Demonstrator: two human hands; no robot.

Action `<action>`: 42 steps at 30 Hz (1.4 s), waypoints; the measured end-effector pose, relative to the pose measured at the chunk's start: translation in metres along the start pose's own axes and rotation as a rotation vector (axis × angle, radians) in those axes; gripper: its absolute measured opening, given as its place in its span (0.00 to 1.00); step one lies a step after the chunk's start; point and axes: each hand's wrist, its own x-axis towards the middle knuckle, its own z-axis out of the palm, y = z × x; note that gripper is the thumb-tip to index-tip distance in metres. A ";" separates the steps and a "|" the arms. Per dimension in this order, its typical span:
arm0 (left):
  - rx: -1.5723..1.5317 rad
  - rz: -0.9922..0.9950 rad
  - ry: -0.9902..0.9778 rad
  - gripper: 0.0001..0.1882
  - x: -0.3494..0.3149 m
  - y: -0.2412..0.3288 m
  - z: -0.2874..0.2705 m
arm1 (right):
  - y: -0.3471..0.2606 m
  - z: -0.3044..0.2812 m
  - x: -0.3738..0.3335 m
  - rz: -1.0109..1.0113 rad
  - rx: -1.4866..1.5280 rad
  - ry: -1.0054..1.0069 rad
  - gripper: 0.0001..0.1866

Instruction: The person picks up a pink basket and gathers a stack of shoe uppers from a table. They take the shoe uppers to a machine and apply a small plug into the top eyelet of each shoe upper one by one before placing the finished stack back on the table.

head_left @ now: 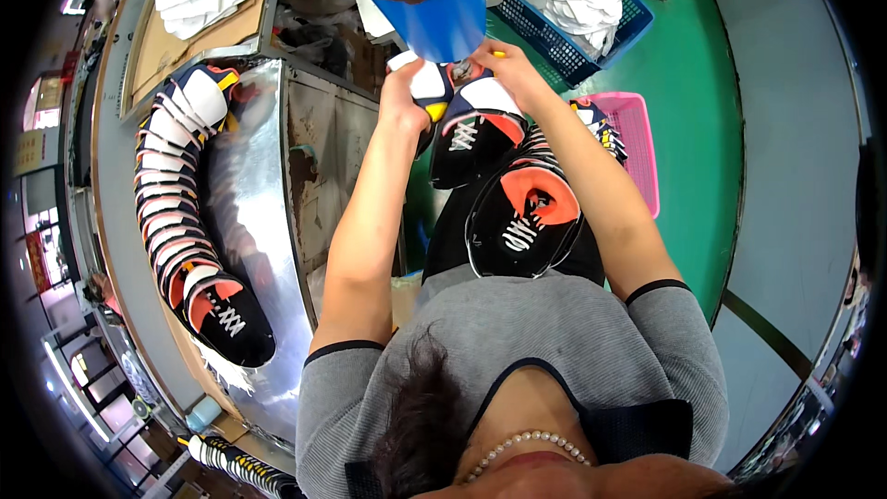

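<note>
The left hand [404,103] and the right hand [517,77] are shown extended forward over the lap, beyond the right edge of the desk [254,157]. The fingers of the left hand are closed on a white panel [429,81] bearing a yellow tab [435,112]; the thumb is laid over its top, and the other fingers are largely hidden. The fingers of the right hand are bent inward at the far end of a black shoe [473,140], beside a small yellow piece [499,54]; their tips are partly obscured, and whether they are gripping cannot be told. The black shoe is held between the two forearms, its toe directed toward the body; whether the white panel belongs to it is unclear. The area above both hands is partly covered by a blue cylinder [434,23]. On the lap, a laced shoe [527,222] with an orange lining is seen. Along the left edge of the desk, a curved row of nested shoes [168,212] is laid from the far left corner to the near end. To the right, a pink basket [644,134] and a blue basket [644,26] are placed on the green floor [702,129].
</note>
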 end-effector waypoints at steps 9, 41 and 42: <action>0.745 0.440 0.096 0.17 -0.137 -0.082 -0.066 | 0.031 0.009 -0.051 -0.108 0.254 0.480 0.11; -0.041 0.319 -0.151 0.21 -0.228 0.001 -0.087 | 0.025 -0.051 -0.133 -0.129 -1.228 -0.266 0.28; 0.109 0.466 -0.024 0.24 -0.277 -0.001 -0.092 | 0.034 -0.072 -0.155 -0.041 -1.298 -0.359 0.32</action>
